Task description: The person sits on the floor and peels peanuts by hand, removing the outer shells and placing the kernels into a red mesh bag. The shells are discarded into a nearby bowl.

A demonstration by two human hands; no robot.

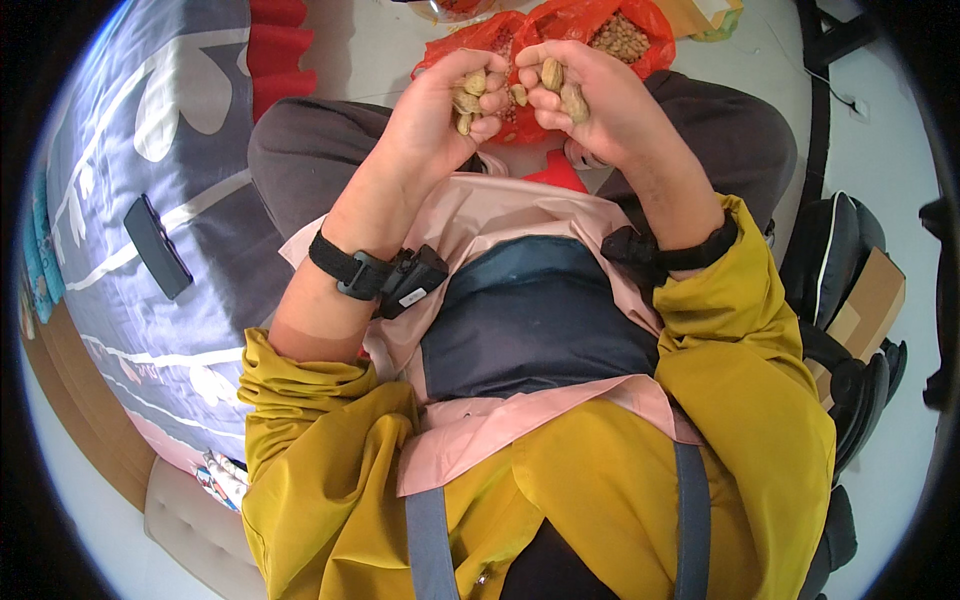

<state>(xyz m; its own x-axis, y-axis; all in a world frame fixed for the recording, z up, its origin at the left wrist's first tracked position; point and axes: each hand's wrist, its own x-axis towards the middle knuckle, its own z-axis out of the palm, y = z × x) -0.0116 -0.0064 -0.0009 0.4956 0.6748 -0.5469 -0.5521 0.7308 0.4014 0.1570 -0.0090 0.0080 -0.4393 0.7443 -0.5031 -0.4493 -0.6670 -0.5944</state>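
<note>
My left hand (pixel 436 109) is curled around several unshelled peanuts (pixel 469 102), palm partly turned up. In my right hand (pixel 602 97) are at least two more peanuts in the shell (pixel 553 74), held between the bent fingers and the palm. A small peanut piece (pixel 518 94) shows in the gap between both hands, by the right fingertips; whether it is held or falling is unclear. Below the hands lie red plastic bags (pixel 536 129). Pinkish kernels show in the left part, and a pile of unshelled peanuts (pixel 619 39) fills the right part.
A bed with a patterned cover (pixel 202 225) stands at my left, a black phone (pixel 157 246) on it. Beyond the bags are a yellow box (pixel 686 16) and a partly cut-off clear container (pixel 450 9). A cardboard box (pixel 870 300) and black bag (pixel 829 255) sit at right.
</note>
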